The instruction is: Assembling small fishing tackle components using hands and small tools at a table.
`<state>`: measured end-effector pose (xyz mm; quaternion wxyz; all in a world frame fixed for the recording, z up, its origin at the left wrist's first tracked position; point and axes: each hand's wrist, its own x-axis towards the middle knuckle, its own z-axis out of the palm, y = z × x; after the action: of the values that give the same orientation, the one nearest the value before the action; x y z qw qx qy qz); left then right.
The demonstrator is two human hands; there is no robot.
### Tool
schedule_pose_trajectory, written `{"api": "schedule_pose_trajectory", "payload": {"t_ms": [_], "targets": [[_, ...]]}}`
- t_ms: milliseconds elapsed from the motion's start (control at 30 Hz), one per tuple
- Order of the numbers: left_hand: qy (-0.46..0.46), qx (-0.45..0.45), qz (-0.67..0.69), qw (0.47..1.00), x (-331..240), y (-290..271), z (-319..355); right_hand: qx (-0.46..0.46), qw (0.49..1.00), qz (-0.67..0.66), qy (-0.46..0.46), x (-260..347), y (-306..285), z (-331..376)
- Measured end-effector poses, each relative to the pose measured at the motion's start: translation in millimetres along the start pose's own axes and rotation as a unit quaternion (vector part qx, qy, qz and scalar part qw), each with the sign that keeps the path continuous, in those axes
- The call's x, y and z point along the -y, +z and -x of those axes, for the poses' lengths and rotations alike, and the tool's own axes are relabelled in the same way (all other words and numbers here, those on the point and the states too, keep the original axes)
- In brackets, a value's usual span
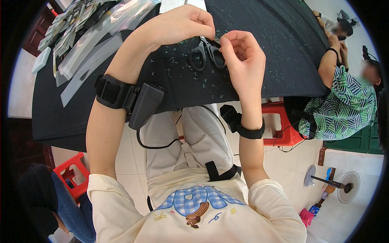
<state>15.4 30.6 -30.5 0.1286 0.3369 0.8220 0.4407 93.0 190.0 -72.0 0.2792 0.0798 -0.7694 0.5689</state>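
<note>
Both of my hands are raised over a black-clothed table, their fingertips close together. My left hand (187, 25) is closed in a pinch at the upper middle. Just right of it, my right hand (246, 54) is also closed, with thumb and index finger pressed together. Whatever lies between the fingertips is too small and dark to name. Below them rests a pair of scissors (198, 58) with dark handles, its loops toward me; the blades run up under my fingers and are partly hidden. Small green thread snippets (219, 96) are scattered over the black cloth (178, 83) around it.
Clear plastic sleeves (91, 60) and stacked packets (67, 34) cover the table's left side. A white box (41, 60) sits at the left edge. One person in a patterned shirt (344, 105) sits at right, another beyond. Red stools (279, 121) stand below the table.
</note>
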Motion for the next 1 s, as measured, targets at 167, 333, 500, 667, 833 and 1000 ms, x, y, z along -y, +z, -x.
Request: {"api": "schedule_pose_trajectory", "payload": {"t_ms": [167,333,500,667,833,1000], "targets": [[-0.004,0.002,0.001,1.0,-0.1,-1.1,0.3,0.005,1.0,0.001,0.01,-0.5,0.9,-0.3],[-0.007,-0.001,0.0,1.0,-2.1,-0.1,1.3,0.017,1.0,0.021,-0.011,-2.1,0.3,-0.4],[-0.015,0.005,0.005,1.0,-3.9,-0.9,1.8,0.018,1.0,0.019,-0.004,-0.7,0.1,-0.1],[-0.007,0.002,0.017,1.0,-2.7,-1.3,0.9,0.02,1.0,0.015,0.0,0.2,0.3,-0.1],[-0.009,0.003,0.021,1.0,0.1,-2.2,0.3,0.021,1.0,0.014,0.0,1.5,1.5,-0.3],[-0.01,0.003,0.025,1.0,1.2,-2.5,-0.1,0.024,1.0,0.009,0.003,-0.6,2.7,-0.6]]}}
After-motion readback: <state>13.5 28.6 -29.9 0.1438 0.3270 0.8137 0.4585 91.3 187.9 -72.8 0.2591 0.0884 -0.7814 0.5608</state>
